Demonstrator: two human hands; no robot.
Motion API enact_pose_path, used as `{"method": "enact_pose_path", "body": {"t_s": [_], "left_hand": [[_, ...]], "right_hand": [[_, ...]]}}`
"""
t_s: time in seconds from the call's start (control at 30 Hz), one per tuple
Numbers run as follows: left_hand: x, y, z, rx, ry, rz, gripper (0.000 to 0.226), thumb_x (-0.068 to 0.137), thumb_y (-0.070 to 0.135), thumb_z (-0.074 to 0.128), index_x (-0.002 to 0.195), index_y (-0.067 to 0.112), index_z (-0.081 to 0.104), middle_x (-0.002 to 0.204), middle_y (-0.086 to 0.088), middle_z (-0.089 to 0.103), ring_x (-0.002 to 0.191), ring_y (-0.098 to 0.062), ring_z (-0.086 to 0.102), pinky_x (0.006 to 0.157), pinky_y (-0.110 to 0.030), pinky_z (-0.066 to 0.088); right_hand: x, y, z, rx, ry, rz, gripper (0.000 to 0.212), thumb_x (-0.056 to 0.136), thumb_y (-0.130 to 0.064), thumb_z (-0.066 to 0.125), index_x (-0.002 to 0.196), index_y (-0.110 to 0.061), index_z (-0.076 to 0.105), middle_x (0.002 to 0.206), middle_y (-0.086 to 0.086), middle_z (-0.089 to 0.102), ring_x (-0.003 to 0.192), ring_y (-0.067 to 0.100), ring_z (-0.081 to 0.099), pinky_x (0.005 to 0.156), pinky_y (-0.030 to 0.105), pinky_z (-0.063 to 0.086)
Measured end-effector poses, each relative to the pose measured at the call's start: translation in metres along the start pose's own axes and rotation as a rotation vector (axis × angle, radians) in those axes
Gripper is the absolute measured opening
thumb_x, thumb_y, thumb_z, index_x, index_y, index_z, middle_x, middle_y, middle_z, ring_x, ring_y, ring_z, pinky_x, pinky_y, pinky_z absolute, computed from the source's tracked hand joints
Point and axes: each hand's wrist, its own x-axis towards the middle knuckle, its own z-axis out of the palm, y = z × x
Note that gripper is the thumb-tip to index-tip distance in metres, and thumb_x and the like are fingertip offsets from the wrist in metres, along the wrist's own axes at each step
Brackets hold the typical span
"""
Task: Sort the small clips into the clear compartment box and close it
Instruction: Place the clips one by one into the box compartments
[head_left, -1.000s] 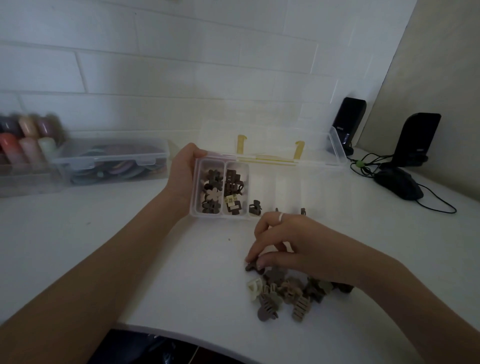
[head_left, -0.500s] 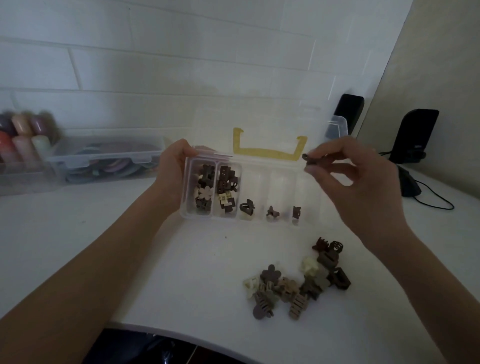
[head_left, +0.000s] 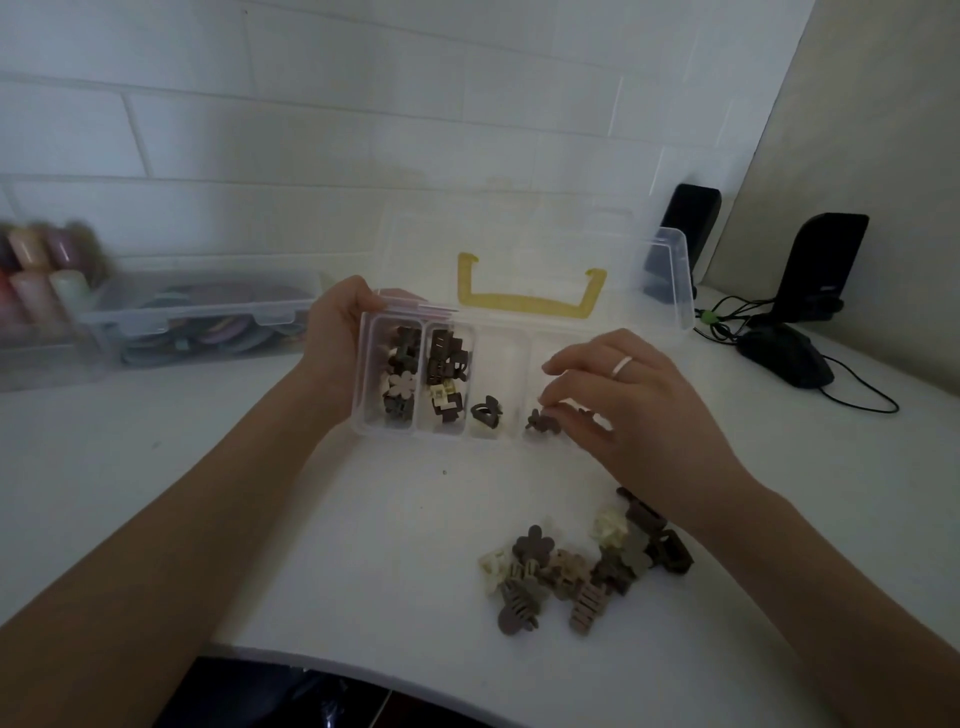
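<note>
Compartment box (head_left: 519, 332): set on the white table (head_left: 156, 467) with its clear lid raised; the landmark for every place below.
Left hand (head_left: 337, 338): wrapped around the box's left end, which is gripped by thumb and fingers.
Right hand (head_left: 623, 400): held over the box's right compartments, fingers loosely curled; whether a clip is pinched cannot be told.
Sorted clips (head_left: 426, 374): piled in the two leftmost compartments; single dark clips are seen in the next ones.
Unsorted clips (head_left: 582, 566): heaped on the table in front of the box, toward its right end.
Mouse (head_left: 784, 353): well to the right of the box.
</note>
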Motion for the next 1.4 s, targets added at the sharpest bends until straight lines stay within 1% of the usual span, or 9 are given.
{"method": "enact_pose_path", "body": {"t_s": [0.13,0.27,0.43,0.7,0.8,0.87,0.97,1.23,1.4], "left_hand": [[0.0,0.0,-0.001,0.005,-0.001,-0.021,0.029,0.056,0.027,0.039,0.075,0.008,0.049,0.057,-0.001,0.053,0.057,-0.017,0.045,0.058,-0.021,0.043],[0.0,-0.001,0.001,-0.025,0.053,-0.02,0.023,0.056,0.025,0.04,0.069,0.01,0.05,0.058,0.0,0.054,0.055,-0.015,0.046,0.059,-0.02,0.043],[0.001,-0.002,0.001,-0.007,0.083,-0.011,0.018,0.056,0.027,0.042,0.054,0.016,0.057,0.056,0.002,0.055,0.052,-0.014,0.047,0.06,-0.023,0.042],[0.002,-0.002,0.001,-0.044,0.063,-0.01,0.018,0.057,0.026,0.042,0.056,0.014,0.055,0.054,0.002,0.054,0.049,-0.013,0.048,0.053,-0.019,0.043],[0.003,-0.002,0.001,-0.025,0.075,0.0,0.017,0.056,0.026,0.042,0.057,0.015,0.055,0.055,0.002,0.055,0.05,-0.013,0.048,0.055,-0.02,0.043],[0.003,-0.003,0.001,-0.022,0.085,0.001,0.017,0.057,0.026,0.042,0.058,0.014,0.054,0.056,0.002,0.055,0.051,-0.013,0.048,0.056,-0.02,0.043],[0.002,-0.005,0.006,-0.07,0.078,-0.025,0.023,0.074,0.02,0.037,0.058,0.014,0.052,0.058,-0.001,0.053,0.052,-0.015,0.049,0.058,-0.022,0.045],[-0.001,-0.023,0.028,0.076,0.032,-0.026,0.036,0.085,0.026,0.033,0.067,0.016,0.062,0.062,-0.001,0.061,0.056,-0.015,0.056,0.062,-0.028,0.044],[-0.004,-0.028,0.035,0.018,0.012,-0.057,0.037,0.089,0.025,0.034,0.074,0.013,0.065,0.066,-0.005,0.067,0.062,-0.019,0.061,0.06,-0.028,0.048]], "right_hand": [[0.0,0.001,-0.003,0.106,0.012,0.103,0.01,0.079,-0.012,0.072,0.088,-0.016,0.072,0.087,-0.004,0.066,0.084,0.01,0.053,0.072,0.021,0.044],[0.005,-0.009,-0.017,0.432,-0.103,0.253,0.01,0.077,-0.02,0.073,0.086,-0.024,0.073,0.066,-0.013,0.063,0.06,0.009,0.053,0.057,0.008,0.038],[0.006,-0.014,-0.024,0.77,-0.671,0.287,0.027,0.069,-0.042,0.07,0.094,-0.031,0.072,0.049,-0.005,0.049,0.043,0.01,0.035,0.047,0.022,0.033],[0.004,-0.015,-0.022,0.728,-0.913,0.282,0.019,0.079,-0.034,0.069,0.098,-0.036,0.072,0.056,-0.01,0.055,0.052,0.012,0.041,0.055,0.031,0.036],[0.005,-0.018,-0.02,0.733,-0.877,0.275,0.012,0.08,-0.028,0.07,0.09,-0.034,0.074,0.064,-0.002,0.06,0.055,0.013,0.045,0.057,0.029,0.04],[0.005,-0.019,-0.021,0.72,-0.811,0.251,0.012,0.08,-0.022,0.071,0.087,-0.031,0.074,0.066,-0.009,0.062,0.055,0.005,0.045,0.054,0.017,0.038],[0.007,-0.019,-0.02,0.716,-0.636,0.247,0.012,0.077,-0.014,0.073,0.082,-0.024,0.074,0.071,-0.009,0.066,0.058,0.005,0.048,0.052,0.008,0.036],[0.01,-0.025,-0.007,0.511,0.011,0.271,0.013,0.076,-0.008,0.074,0.073,-0.016,0.064,0.071,-0.007,0.063,0.061,0.011,0.053,0.051,0.022,0.043],[0.037,-0.036,-0.002,0.236,0.088,0.144,0.012,0.075,-0.011,0.071,0.069,-0.013,0.061,0.069,-0.008,0.056,0.066,0.008,0.045,0.062,0.018,0.036]]}}
